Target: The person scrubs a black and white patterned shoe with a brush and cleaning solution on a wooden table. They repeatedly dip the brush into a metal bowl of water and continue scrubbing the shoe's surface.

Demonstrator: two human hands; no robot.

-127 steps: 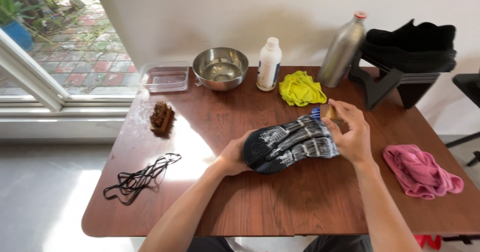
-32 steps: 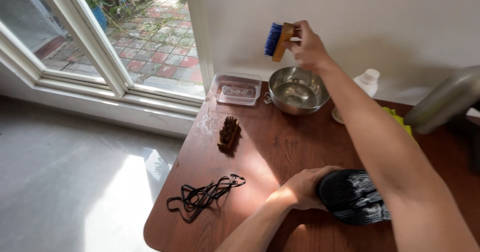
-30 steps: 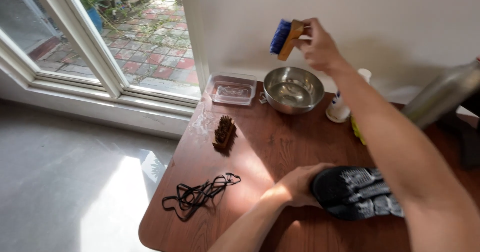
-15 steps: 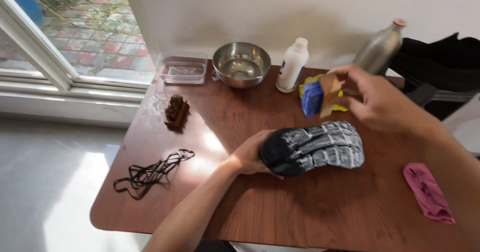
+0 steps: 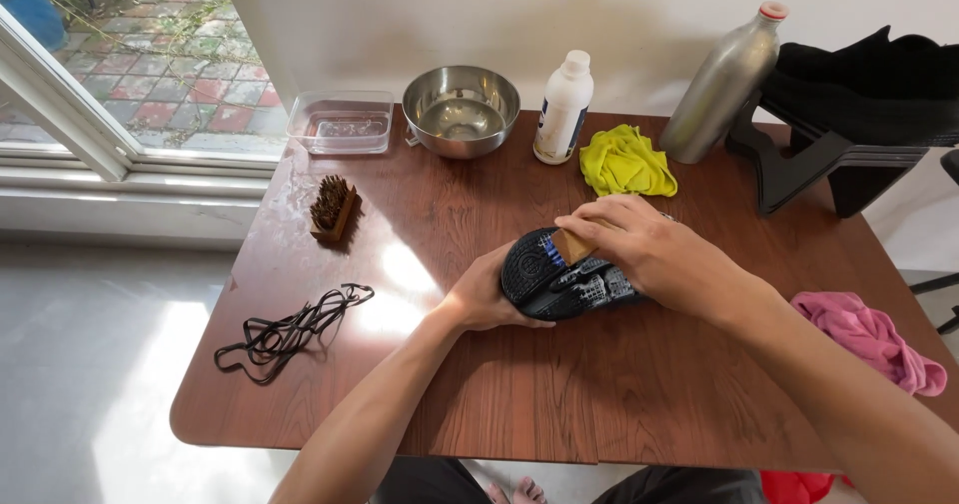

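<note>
**Brush on a dark shoe at mid-table**

At the far edge of the wooden table (image 5: 519, 404), a clear plastic tray (image 5: 341, 122) holds shallow water. Right of it, a steel bowl (image 5: 462, 109) holds a little liquid. A white bottle (image 5: 562, 107) and a tall metal bottle (image 5: 721, 82) stand capped further right.

The shoe (image 5: 559, 276), black with grey mesh patterning, lies on its side near the table's middle. The left hand (image 5: 486, 292) has its fingers curled around the toe end. The right hand (image 5: 654, 249) grips a small wooden brush (image 5: 567, 248) with blue bristles, pressed against the shoe.
</note>
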